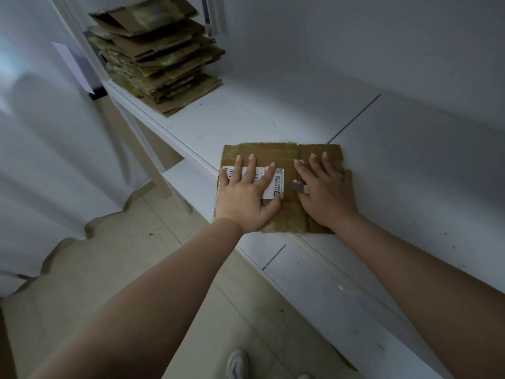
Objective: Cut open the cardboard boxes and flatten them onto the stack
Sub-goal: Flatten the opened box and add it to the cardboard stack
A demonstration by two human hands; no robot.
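A flattened brown cardboard box (273,152) with a white shipping label (276,184) lies on the white table (246,113) near its front edge. My left hand (246,198) presses flat on the label side, fingers spread and straight. My right hand (328,195) presses on the box's right half with straight fingers. Its thumb pinches a small grey cutter (299,186) against the hand. The stack of flattened boxes (158,56) stands at the table's far left end, well apart from both hands.
A white wall runs behind the table. A white curtain (41,132) hangs on the left over the tiled floor (136,269). A lower white shelf (188,184) sits under the table. My shoe (237,363) shows at the bottom.
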